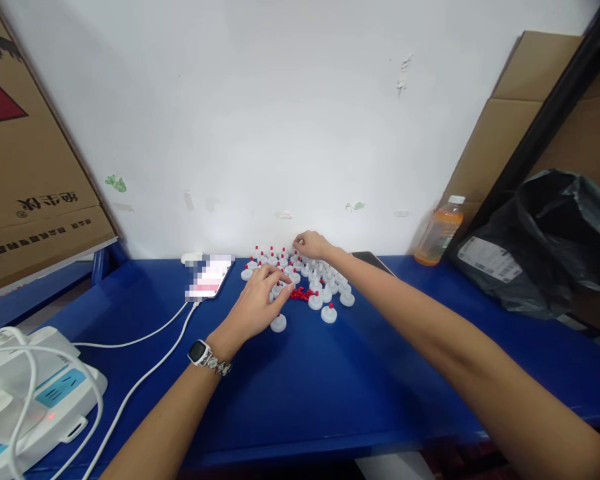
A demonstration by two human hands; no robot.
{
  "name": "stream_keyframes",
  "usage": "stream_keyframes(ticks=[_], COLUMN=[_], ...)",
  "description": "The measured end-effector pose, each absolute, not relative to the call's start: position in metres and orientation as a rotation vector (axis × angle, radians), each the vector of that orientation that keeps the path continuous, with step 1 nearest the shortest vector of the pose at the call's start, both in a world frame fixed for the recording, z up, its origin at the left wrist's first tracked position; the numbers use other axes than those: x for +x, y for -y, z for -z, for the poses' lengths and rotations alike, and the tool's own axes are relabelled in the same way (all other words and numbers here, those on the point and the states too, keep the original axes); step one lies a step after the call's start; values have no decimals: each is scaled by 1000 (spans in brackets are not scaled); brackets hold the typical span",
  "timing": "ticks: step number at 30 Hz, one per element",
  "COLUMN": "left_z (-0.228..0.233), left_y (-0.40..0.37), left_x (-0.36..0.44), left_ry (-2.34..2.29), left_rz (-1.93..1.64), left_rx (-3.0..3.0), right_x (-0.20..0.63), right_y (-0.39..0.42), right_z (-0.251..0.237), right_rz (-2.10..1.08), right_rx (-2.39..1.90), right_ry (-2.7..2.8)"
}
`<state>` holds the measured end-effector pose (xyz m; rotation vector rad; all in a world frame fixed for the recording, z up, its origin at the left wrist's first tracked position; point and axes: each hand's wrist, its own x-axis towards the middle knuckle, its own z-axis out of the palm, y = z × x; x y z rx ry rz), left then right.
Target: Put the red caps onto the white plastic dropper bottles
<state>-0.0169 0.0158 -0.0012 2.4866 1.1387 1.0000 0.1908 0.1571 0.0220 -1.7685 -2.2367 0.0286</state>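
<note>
On the blue table stand many white plastic nozzle lids (pixel 329 315), several of them topped with small red caps. Loose red caps (pixel 301 294) lie in a small heap in the middle. My left hand (pixel 260 299), a watch on its wrist, curves over the lids at the left; thumb and forefinger come together at the heap's edge, and what they hold is too small to make out. Farther back, my right hand (pixel 311 245) pinches a red cap at the top of a lid in the back rows. Its fingers partly hide that cap.
To the left lie a lit phone (pixel 211 277), white cables (pixel 145 387) and a power strip (pixel 55 393). A dark flat device (pixel 373 260) rests behind my right forearm. An orange drink bottle (pixel 439 230) and a black plastic bag (pixel 540 233) are at the right. Behind rises a white wall (pixel 290 120).
</note>
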Motion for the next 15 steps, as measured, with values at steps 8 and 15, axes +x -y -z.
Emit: stream_keyframes(ticks=[8, 15], left_z=[0, 3], left_y=[-13, -16], left_x=[-11, -12], left_ry=[-1147, -1145], left_rz=[-1003, -1050], left_rx=[2505, 2502], right_x=[213, 215], right_y=[-101, -84], right_z=[-10, -11], right_rz=[-58, -135], right_rx=[-1642, -1541], right_ry=[2206, 2102])
